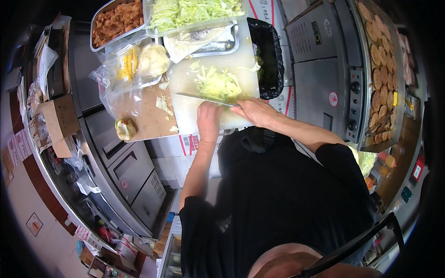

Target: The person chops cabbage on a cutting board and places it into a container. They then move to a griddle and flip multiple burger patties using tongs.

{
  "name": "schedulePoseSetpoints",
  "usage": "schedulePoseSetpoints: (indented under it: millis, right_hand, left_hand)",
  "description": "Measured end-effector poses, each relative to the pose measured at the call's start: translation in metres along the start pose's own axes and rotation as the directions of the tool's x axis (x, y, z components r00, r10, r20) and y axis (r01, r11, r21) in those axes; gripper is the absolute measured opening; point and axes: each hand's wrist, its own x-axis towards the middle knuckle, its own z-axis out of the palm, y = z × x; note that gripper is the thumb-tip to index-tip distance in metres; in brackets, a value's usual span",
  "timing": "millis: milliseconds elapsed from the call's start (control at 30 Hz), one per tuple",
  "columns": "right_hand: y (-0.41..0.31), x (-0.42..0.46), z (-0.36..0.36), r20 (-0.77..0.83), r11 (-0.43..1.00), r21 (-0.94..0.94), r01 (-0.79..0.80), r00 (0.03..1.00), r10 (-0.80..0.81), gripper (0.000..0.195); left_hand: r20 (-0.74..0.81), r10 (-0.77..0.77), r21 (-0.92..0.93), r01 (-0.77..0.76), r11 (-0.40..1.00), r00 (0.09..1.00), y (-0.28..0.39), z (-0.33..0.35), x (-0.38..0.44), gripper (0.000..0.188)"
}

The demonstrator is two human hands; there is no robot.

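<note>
My right hand (256,111) grips the handle of a kitchen knife (203,98), whose long blade points left across the white cutting board (184,120). Just beyond the blade lies a heap of shredded lettuce (218,83). My left hand (209,120) is on the near side of the blade, its fingertips at the metal edge. Whether those fingers press on lettuce under them is hidden. A few loose shreds lie near the board's right edge.
Behind the board stand a clear tub (153,29) of shredded lettuce and a metal tray of fried pieces (118,24). A lettuce head (154,59) and a plastic bag (114,93) lie left. A black-lined bin (273,83) adjoins the board's right side; a griddle with patties (379,78) is farther right.
</note>
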Motion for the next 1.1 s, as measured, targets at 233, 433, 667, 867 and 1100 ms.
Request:
schedulePoseSetpoints:
  millis: [233,433,667,867,1100]
  right_hand:
    - [-0.005,-0.03,-0.04,0.058,0.991,0.123,-0.059,0.997,0.052,0.049]
    - [-0.003,-0.04,-0.04,0.09,0.993,0.107,-0.053,0.995,0.043,0.05]
    - [-0.011,-0.033,-0.037,0.101,0.998,0.036,-0.059,0.993,0.055,0.049]
    - [0.003,0.004,0.002,0.045,0.999,0.03,-0.021,0.999,0.02,0.048]
    - [-0.009,-0.027,-0.033,0.071,0.986,0.158,-0.054,0.997,0.043,0.048]
  left_hand:
    - [-0.056,0.042,0.009,-0.041,0.999,0.998,0.004,0.002,0.002,0.028]
    - [-0.091,0.021,-0.027,-0.024,0.999,0.996,-0.001,0.008,-0.004,0.027]
    - [-0.079,0.054,-0.043,-0.057,0.997,0.995,-0.003,0.005,-0.002,0.026]
    - [-0.077,0.014,-0.059,-0.019,0.998,0.997,-0.003,0.006,-0.006,0.024]
    - [-0.132,-0.02,-0.04,0.015,0.999,0.991,-0.001,0.011,-0.011,0.025]
